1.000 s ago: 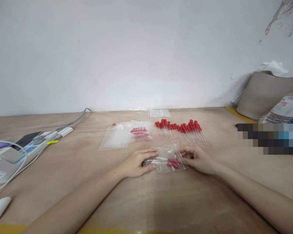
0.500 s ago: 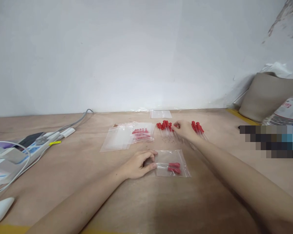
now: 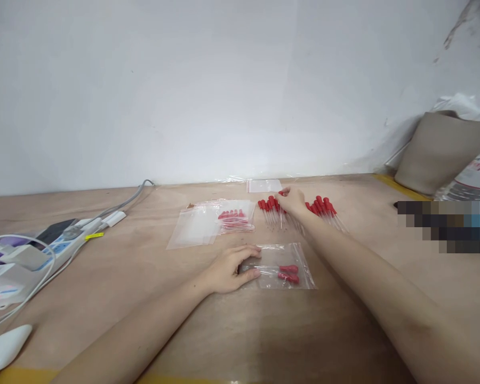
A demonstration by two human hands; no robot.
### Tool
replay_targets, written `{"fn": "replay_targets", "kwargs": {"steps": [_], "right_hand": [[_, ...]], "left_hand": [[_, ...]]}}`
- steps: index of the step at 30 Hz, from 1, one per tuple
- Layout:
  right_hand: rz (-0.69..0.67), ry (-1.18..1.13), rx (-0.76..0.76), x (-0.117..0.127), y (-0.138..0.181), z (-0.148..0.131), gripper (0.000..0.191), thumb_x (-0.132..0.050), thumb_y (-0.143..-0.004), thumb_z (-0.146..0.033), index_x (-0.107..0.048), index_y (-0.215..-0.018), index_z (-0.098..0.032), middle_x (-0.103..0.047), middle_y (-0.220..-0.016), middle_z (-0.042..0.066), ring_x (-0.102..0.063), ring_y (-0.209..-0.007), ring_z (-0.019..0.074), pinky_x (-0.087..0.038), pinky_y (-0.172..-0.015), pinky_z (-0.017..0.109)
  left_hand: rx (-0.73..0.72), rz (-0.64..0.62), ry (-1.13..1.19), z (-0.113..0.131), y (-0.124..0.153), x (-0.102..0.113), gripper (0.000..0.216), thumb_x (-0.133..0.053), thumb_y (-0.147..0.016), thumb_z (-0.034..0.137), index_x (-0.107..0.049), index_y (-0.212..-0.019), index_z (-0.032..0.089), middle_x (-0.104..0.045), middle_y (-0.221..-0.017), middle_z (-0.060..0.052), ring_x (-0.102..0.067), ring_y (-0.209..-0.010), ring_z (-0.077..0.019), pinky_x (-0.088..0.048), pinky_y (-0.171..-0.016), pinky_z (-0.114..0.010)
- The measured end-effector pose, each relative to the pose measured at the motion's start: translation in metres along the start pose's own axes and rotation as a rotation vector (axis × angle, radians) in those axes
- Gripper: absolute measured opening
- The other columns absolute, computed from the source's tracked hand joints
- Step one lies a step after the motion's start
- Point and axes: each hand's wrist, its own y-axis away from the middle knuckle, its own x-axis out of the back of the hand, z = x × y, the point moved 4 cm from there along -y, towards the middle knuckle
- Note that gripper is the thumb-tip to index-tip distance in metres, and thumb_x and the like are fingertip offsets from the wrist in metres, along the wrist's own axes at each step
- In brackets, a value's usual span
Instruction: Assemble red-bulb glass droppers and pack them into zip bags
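Observation:
A clear zip bag point(image 3: 269, 256) lies flat, with two red-bulbed droppers point(image 3: 288, 269) inside it. My left hand point(image 3: 236, 269) holds the bag's left side, thumb and fingers at its lower and upper parts. Farther back, my right hand point(image 3: 291, 200) pinches the red bulb of a dropper point(image 3: 280, 193) between thumb and fingertips. Beside that hand, a group of droppers point(image 3: 269, 205) lies with red bulbs toward the wall. Another group of droppers point(image 3: 324, 205) lies to the right of my wrist, partly covered by it.
Empty zip bags point(image 3: 194, 226) are stacked at left, beside bags packed with droppers point(image 3: 235, 220). One more flat bag point(image 3: 264, 185) is near the wall. A power strip point(image 3: 60, 248) with cables stands at left, a white object point(image 3: 8, 346) in front. A bottle point(image 3: 474, 176) and grey container point(image 3: 436, 152) are at right.
My right hand has shifted slightly left and back, pinching a dropper's bulb; more bulbs of the right-hand group now show. My left hand stays on the bag. The view has shifted slightly.

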Motion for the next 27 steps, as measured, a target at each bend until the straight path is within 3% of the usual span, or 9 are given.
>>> {"fn": "replay_targets", "kwargs": {"steps": [5,9,13,18,21,23,27], "right_hand": [[0.154,-0.31,0.039,0.059,0.023,0.017,0.023,-0.056,-0.07,-0.033,-0.051,-0.087,-0.02,-0.06,-0.082,0.004,-0.057,-0.066,0.0143,-0.045,-0.061,0.027],[0.038,-0.704,-0.159,0.084,0.056,0.054,0.02,-0.059,-0.069,-0.03,-0.046,-0.082,-0.023,-0.055,-0.065,-0.002,-0.049,-0.045,0.009,-0.042,-0.041,0.022],[-0.041,-0.868,-0.318,0.081,0.087,0.075,0.02,-0.063,-0.068,-0.024,-0.046,-0.076,-0.022,-0.054,-0.058,-0.004,-0.051,-0.044,0.007,-0.046,-0.041,0.018],[-0.185,-1.012,-0.446,0.061,0.114,0.069,0.017,-0.064,-0.069,-0.022,-0.048,-0.07,-0.021,-0.057,-0.061,-0.001,-0.059,-0.054,0.0102,-0.054,-0.055,0.022],[-0.336,-1.017,-0.399,0.054,0.126,0.061,0.017,-0.068,-0.066,-0.025,-0.053,-0.07,-0.019,-0.061,-0.071,0.001,-0.062,-0.067,0.0116,-0.054,-0.069,0.023],[-0.398,-0.944,-0.334,0.053,0.13,0.06,0.02,-0.071,-0.063,-0.03,-0.057,-0.071,-0.017,-0.062,-0.075,0.002,-0.061,-0.066,0.0102,-0.053,-0.068,0.022],[-0.298,-0.845,-0.248,0.064,0.122,0.07,0.025,-0.07,-0.062,-0.038,-0.057,-0.07,-0.018,-0.06,-0.068,0.001,-0.057,-0.056,0.0103,-0.053,-0.058,0.024]], "left_hand": [[-0.016,-0.012,-0.025,0.001,-0.001,-0.001,0.038,-0.05,-0.082,0.037,-0.048,-0.117,0.021,-0.052,-0.121,-0.007,-0.046,-0.114,-0.0209,-0.035,-0.097,-0.037],[-0.002,-0.02,-0.054,0.003,-0.003,0.0,0.047,-0.053,-0.08,0.041,-0.044,-0.121,0.021,-0.05,-0.123,-0.008,-0.046,-0.113,-0.0215,-0.037,-0.095,-0.037],[0.007,-0.026,-0.079,0.004,-0.002,0.0,0.046,-0.052,-0.08,0.042,-0.044,-0.121,0.021,-0.05,-0.123,-0.007,-0.045,-0.114,-0.0221,-0.035,-0.097,-0.038],[0.033,-0.038,-0.083,0.002,0.0,0.0,0.049,-0.046,-0.084,0.04,-0.035,-0.128,0.022,-0.049,-0.124,-0.009,-0.047,-0.111,-0.0235,-0.038,-0.093,-0.04],[0.035,-0.04,-0.074,0.001,0.0,-0.001,0.055,-0.049,-0.082,0.041,-0.032,-0.13,0.021,-0.047,-0.126,-0.01,-0.046,-0.112,-0.0245,-0.038,-0.094,-0.041],[0.033,-0.037,-0.067,0.0,0.0,-0.001,0.057,-0.052,-0.08,0.041,-0.032,-0.13,0.021,-0.046,-0.127,-0.01,-0.046,-0.113,-0.0249,-0.037,-0.095,-0.041],[0.033,-0.033,-0.051,0.0,0.0,-0.001,0.056,-0.052,-0.08,0.04,-0.033,-0.129,0.022,-0.047,-0.126,-0.009,-0.046,-0.113,-0.0253,-0.037,-0.094,-0.042]]}}
